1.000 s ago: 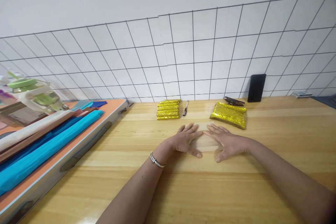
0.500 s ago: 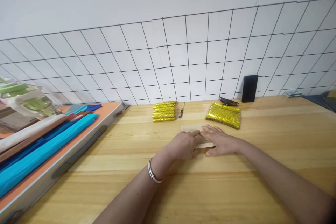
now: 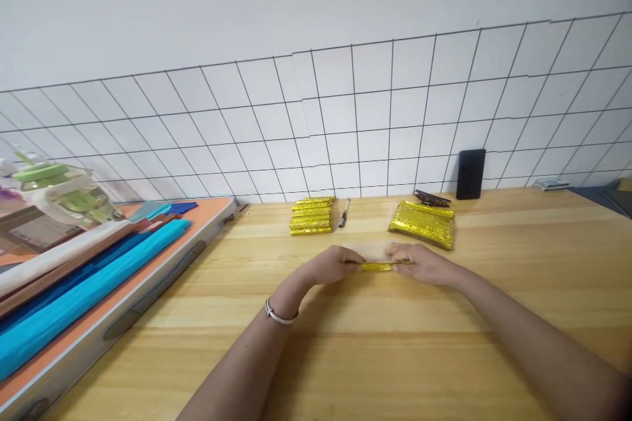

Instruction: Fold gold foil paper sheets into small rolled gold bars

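Note:
A sheet of gold foil paper (image 3: 377, 266) lies on the wooden table before me, its pale underside upward and a narrow gold strip showing along the near edge. My left hand (image 3: 336, 264) pinches that strip at its left end, fingers closed. At the right end my right hand (image 3: 419, 263) grips the same edge between thumb and fingers. Part of the sheet is hidden beneath the hands. Farther back rests a pleated gold foil piece (image 3: 311, 217), with a pen (image 3: 344, 213) beside it. To the right is a stack of gold foil sheets (image 3: 423, 223).
A black stapler-like object (image 3: 432, 198) sits behind the stack. A black phone (image 3: 471, 174) leans on the tiled wall. At left, an orange-topped board (image 3: 217, 209) carries rolls of coloured paper (image 3: 99, 296), a box (image 3: 42, 227) and a green-lidded bottle (image 3: 64, 187).
Both hands have gone from lying flat on the pale sheet to gripping its near edge at either end, moving apart. A gold strip now shows between them.

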The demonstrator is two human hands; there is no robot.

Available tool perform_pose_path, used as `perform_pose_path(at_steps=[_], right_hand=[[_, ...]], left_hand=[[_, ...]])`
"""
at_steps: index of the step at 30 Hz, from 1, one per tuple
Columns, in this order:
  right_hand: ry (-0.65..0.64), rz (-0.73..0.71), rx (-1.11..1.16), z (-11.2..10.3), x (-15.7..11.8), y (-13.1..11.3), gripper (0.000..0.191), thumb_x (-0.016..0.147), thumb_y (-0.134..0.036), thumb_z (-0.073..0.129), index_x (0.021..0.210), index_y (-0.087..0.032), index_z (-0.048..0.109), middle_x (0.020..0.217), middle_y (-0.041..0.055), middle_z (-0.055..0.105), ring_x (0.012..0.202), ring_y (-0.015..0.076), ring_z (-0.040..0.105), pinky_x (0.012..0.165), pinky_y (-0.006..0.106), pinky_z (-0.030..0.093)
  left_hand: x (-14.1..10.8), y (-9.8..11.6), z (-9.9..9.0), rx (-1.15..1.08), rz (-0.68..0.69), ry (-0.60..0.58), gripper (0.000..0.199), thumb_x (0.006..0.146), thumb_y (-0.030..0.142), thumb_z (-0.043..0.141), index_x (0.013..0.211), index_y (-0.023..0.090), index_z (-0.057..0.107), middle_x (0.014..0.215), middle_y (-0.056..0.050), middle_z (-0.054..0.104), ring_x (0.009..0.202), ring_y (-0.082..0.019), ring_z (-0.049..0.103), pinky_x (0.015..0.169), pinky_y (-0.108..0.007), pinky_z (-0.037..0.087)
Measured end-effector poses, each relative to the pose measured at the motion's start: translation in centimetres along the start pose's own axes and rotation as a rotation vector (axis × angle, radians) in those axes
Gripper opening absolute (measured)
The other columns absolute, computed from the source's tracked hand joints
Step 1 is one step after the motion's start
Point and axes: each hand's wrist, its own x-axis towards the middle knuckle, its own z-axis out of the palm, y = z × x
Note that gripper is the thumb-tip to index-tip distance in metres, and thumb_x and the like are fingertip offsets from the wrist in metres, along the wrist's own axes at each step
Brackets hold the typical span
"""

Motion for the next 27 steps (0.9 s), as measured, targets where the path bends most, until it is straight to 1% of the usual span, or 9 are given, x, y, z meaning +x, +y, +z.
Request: perform_pose_path(at_steps=[2,4,6,8,11,15,21,24,27], right_hand=[[0.017,0.029,0.026,-0.2,0.0,0.2,0.029,0.083,-0.041,0.048,0.073,-0.018,0.064,0.096,0.0037,0.065,0.088,0.02,0.059,0.079,0.031,0.045],[0.044,0.068,0.048,-0.1,0.2,0.7,0.032,0.082,-0.044,0.049,0.072,-0.016,0.063,0.083,0.0023,0.064,0.076,0.0182,0.058,0.069,0.029,0.046],[0.085,0.112,0.064,0.3,0.4,1.3,0.034,0.081,-0.045,0.05,0.07,-0.016,0.063,0.072,0.0005,0.061,0.066,0.016,0.055,0.06,0.026,0.044],[0.134,0.151,0.079,0.7,0.6,1.7,0.034,0.08,-0.045,0.05,0.069,-0.016,0.062,0.066,-0.0005,0.059,0.061,0.0148,0.053,0.056,0.025,0.042],[0.199,0.185,0.097,1.1,0.7,2.1,0.03,0.079,-0.043,0.052,0.075,-0.017,0.065,0.067,-0.0005,0.06,0.062,0.0159,0.054,0.056,0.025,0.042],[0.266,0.21,0.095,1.3,0.8,2.2,0.027,0.076,-0.04,0.055,0.086,-0.019,0.068,0.068,-0.0002,0.063,0.067,0.0185,0.057,0.059,0.027,0.043],[0.345,0.312,-0.042,2.0,0.8,2.5,0.022,0.074,-0.037,0.058,0.087,-0.021,0.067,0.068,-0.0005,0.064,0.063,0.018,0.055,0.055,0.026,0.038],[0.371,0.376,-0.157,2.4,0.8,2.7,0.019,0.074,-0.038,0.059,0.082,-0.021,0.064,0.064,0.0001,0.061,0.06,0.0174,0.053,0.054,0.025,0.032],[0.39,0.417,-0.256,3.0,0.8,2.7,0.02,0.075,-0.041,0.058,0.078,-0.021,0.06,0.063,0.0017,0.059,0.059,0.0181,0.052,0.054,0.026,0.026]], left_hand=[[0.1,-0.8,-0.2,-0.113,-0.072,0.042,0.031,0.081,0.041,0.048,0.086,0.016,0.066,0.071,0.0,0.059,0.066,-0.013,0.051,0.061,-0.021,0.039],[0.4,-1.5,0.0,-0.167,-0.137,0.086,0.036,0.079,0.046,0.049,0.084,0.014,0.064,0.067,0.001,0.055,0.062,-0.012,0.048,0.058,-0.021,0.038],[0.7,-2.1,0.3,-0.168,-0.177,0.128,0.039,0.079,0.049,0.048,0.084,0.013,0.062,0.065,0.001,0.053,0.058,-0.011,0.047,0.056,-0.021,0.037],[1.0,-2.6,0.7,-0.142,-0.204,0.169,0.039,0.079,0.05,0.047,0.084,0.014,0.06,0.064,0.002,0.053,0.056,-0.011,0.046,0.053,-0.021,0.036],[1.2,-2.8,0.9,-0.079,-0.257,0.22,0.035,0.077,0.049,0.049,0.078,0.015,0.057,0.062,0.002,0.054,0.054,-0.011,0.047,0.051,-0.021,0.034],[1.2,-2.6,0.8,0.009,-0.315,0.235,0.029,0.075,0.045,0.052,0.072,0.017,0.055,0.06,0.002,0.056,0.051,-0.012,0.05,0.049,-0.022,0.034],[1.2,-2.6,1.1,0.147,-0.35,0.262,0.02,0.073,0.039,0.055,0.074,0.019,0.056,0.066,0.0,0.06,0.058,-0.015,0.053,0.052,-0.023,0.034],[1.3,-2.8,1.4,0.204,-0.362,0.289,0.018,0.073,0.037,0.057,0.076,0.019,0.057,0.07,-0.002,0.062,0.064,-0.018,0.055,0.056,-0.024,0.034],[1.4,-3.1,1.6,0.229,-0.364,0.335,0.02,0.071,0.035,0.06,0.084,0.019,0.059,0.084,-0.005,0.063,0.073,-0.019,0.056,0.06,-0.025,0.035]])
